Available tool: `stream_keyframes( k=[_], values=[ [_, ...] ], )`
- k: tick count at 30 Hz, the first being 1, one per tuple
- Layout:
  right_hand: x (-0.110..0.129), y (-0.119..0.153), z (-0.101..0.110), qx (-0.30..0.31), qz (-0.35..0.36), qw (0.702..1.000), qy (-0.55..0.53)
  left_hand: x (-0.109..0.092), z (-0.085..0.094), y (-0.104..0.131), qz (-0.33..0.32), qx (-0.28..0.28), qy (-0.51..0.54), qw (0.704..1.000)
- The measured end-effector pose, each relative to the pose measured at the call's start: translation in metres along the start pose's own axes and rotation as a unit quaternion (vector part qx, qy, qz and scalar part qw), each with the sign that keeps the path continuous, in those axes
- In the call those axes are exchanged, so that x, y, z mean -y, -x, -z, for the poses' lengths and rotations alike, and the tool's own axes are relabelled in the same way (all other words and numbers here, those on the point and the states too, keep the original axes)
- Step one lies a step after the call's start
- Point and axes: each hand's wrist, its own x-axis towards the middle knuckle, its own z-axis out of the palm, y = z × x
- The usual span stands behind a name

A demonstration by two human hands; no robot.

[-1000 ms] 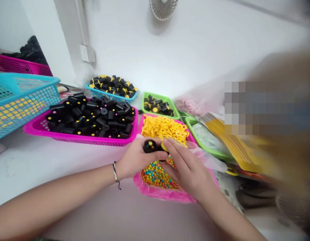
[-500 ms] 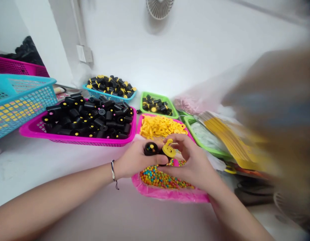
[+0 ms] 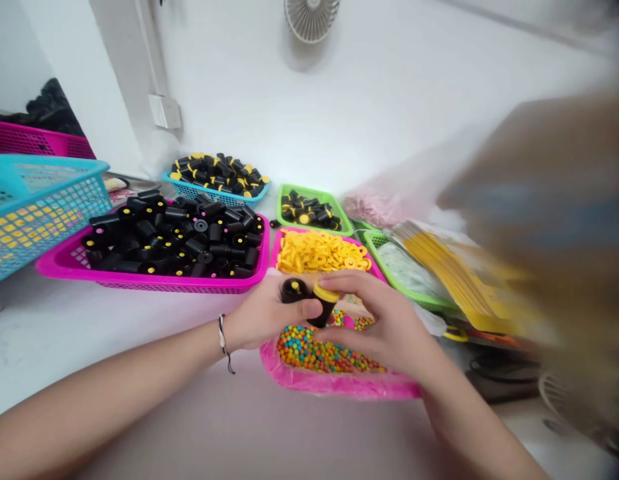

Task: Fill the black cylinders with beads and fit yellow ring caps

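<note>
My left hand (image 3: 262, 310) is closed round two black cylinders above the front pink basket. One black cylinder (image 3: 293, 290) shows its open top with something yellow inside. Beside it, a second black cylinder (image 3: 321, 312) is tilted and has a yellow cap (image 3: 326, 292) on its top. My right hand (image 3: 384, 320) has its fingertips on this yellow cap, with the thumb low beside the cylinder. Below the hands, small multicoloured balls (image 3: 319, 353) lie in the pink-lined basket (image 3: 334, 385). Yellow ring pieces (image 3: 322, 252) fill the pink basket just behind.
At the left, a magenta basket (image 3: 154, 283) is heaped with black cylinders. Capped cylinders fill a blue basket (image 3: 224, 195) and a green basket (image 3: 317, 191) behind. A green basket (image 3: 429, 301) and yellow sheets (image 3: 449, 280) lie right. A large blurred brown shape (image 3: 554, 200) covers the far right.
The yellow piece stood loosely raised on the second cylinder before; now it sits flat on its top. My right fingers have moved down onto it. The view has shifted slightly.
</note>
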Motion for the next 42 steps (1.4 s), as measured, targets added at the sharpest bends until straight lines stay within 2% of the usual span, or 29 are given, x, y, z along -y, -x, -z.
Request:
stream_keyframes(
  k=[3, 5, 12, 17, 19, 22, 25, 26, 28, 29, 30, 32, 34, 35, 38, 42],
  values=[
    [0.0, -0.003, 0.015, 0.093, -0.036, 0.992, -0.078, -0.004, -0.001, 0.0, 0.026, 0.044, -0.116, 0.992],
    [0.002, -0.003, 0.019, 0.111, -0.043, 0.991, -0.065, -0.005, -0.002, 0.0, 0.043, 0.056, -0.158, 0.985],
    [0.013, 0.0, 0.008, 0.105, -0.033, 0.994, -0.005, -0.006, -0.005, 0.0, 0.023, 0.061, -0.168, 0.984],
    [0.01, 0.002, -0.003, 0.008, -0.005, 0.999, 0.042, -0.004, -0.001, -0.001, 0.026, 0.046, -0.082, 0.995],
    [0.008, 0.003, -0.003, 0.002, -0.006, 0.999, 0.034, -0.002, -0.001, -0.001, 0.03, 0.031, -0.052, 0.998],
    [0.005, 0.002, 0.006, 0.054, -0.051, 0.997, -0.006, 0.001, -0.004, -0.001, 0.041, 0.008, -0.055, 0.998],
    [-0.007, -0.008, 0.024, 0.144, -0.145, 0.978, -0.034, 0.001, -0.009, -0.001, 0.027, -0.037, -0.085, 0.995],
    [-0.015, -0.016, 0.031, 0.156, -0.179, 0.971, -0.031, 0.001, -0.011, -0.001, 0.021, -0.049, -0.094, 0.994],
    [-0.035, -0.039, 0.043, 0.122, -0.238, 0.964, 0.001, 0.0, -0.013, 0.0, 0.018, -0.062, -0.115, 0.991],
    [-0.047, -0.053, 0.046, 0.036, -0.261, 0.964, 0.022, 0.0, -0.013, 0.0, 0.024, -0.059, -0.126, 0.99],
    [-0.059, -0.068, 0.049, -0.019, -0.264, 0.964, 0.034, -0.001, -0.013, 0.001, 0.03, -0.053, -0.138, 0.989],
    [-0.08, -0.095, 0.05, -0.093, -0.265, 0.959, 0.05, -0.002, -0.013, 0.001, 0.043, -0.03, -0.16, 0.986],
    [-0.093, -0.112, 0.045, -0.115, -0.267, 0.955, 0.051, -0.002, -0.012, 0.001, 0.044, -0.013, -0.184, 0.982],
    [-0.096, -0.115, 0.041, -0.107, -0.266, 0.957, 0.047, -0.002, -0.012, 0.001, 0.043, -0.01, -0.198, 0.979],
    [-0.092, -0.11, 0.018, -0.023, -0.248, 0.968, 0.035, -0.003, -0.013, 0.002, 0.041, -0.001, -0.233, 0.972],
    [-0.082, -0.092, -0.024, 0.098, -0.193, 0.976, 0.038, -0.006, -0.015, 0.003, 0.034, 0.039, -0.243, 0.969]
  ],
)
